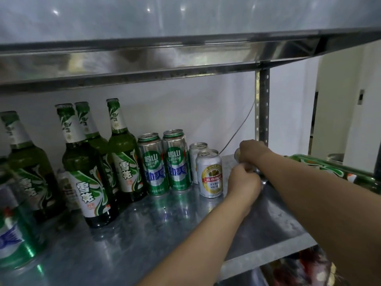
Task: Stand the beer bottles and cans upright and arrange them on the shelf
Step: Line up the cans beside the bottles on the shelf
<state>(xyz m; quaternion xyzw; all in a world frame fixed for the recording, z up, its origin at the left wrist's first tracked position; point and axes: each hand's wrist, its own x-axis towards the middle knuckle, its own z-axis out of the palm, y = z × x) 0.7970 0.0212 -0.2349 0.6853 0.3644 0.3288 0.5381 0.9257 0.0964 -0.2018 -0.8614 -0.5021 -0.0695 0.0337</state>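
Several green beer bottles stand upright on the left of the metal shelf. Two tall green cans and two short white cans stand to their right. Both hands reach to the shelf's back right corner. My right hand curls over a silver can whose end just shows. My left hand curls round a silvery object, mostly hidden, right beside the front white can. A green bottle lies on its side behind my right forearm.
A green can stands blurred at the near left edge. An upper shelf hangs low over the bottles. A perforated steel post rises at the back right corner. Bare shelf surface lies in front of the cans.
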